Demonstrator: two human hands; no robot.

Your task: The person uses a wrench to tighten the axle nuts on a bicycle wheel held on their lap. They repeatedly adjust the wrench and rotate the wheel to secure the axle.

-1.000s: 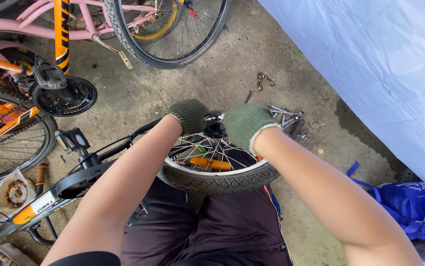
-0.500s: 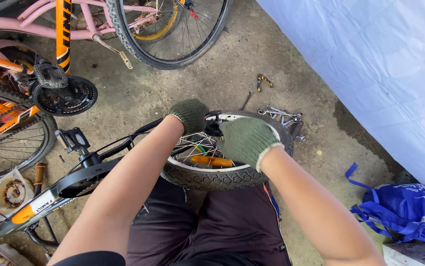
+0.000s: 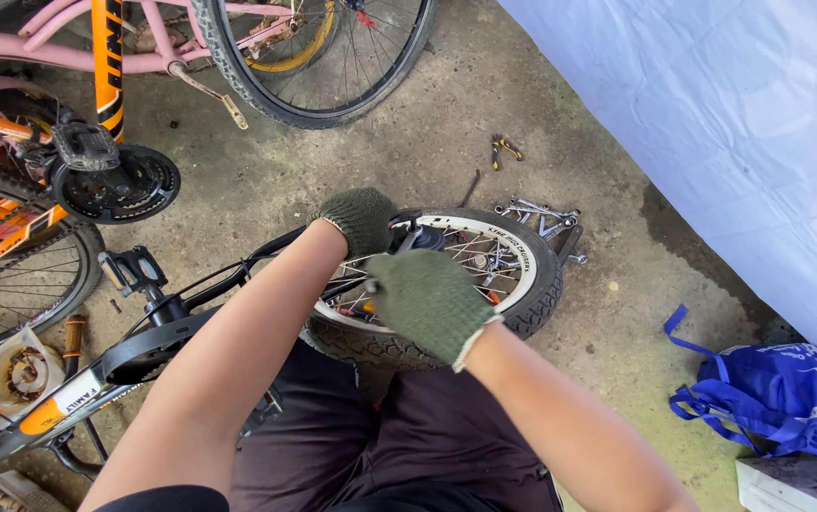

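A small black-tyred bicycle wheel [image 3: 532,284] with a white rim and spokes lies tilted in front of my knees, attached to a bike frame [image 3: 172,313] that runs off to the left. My left hand [image 3: 361,218], in a green knit glove, rests on the far side of the wheel near the hub. My right hand [image 3: 427,301], gloved the same, covers the near part of the spokes, fingers curled. What either hand grips is hidden under the gloves.
Several spanners [image 3: 539,214] and small pliers [image 3: 503,148] lie on the concrete beyond the wheel. A pink bike and its wheel [image 3: 333,66] stand at the top, an orange bike [image 3: 10,218] at left. A white sheet [image 3: 731,114] hangs right, a blue bag [image 3: 778,398] below it.
My right hand has slid down and towards me across the wheel, from the far rim to the near spokes. My left hand stays near the hub.
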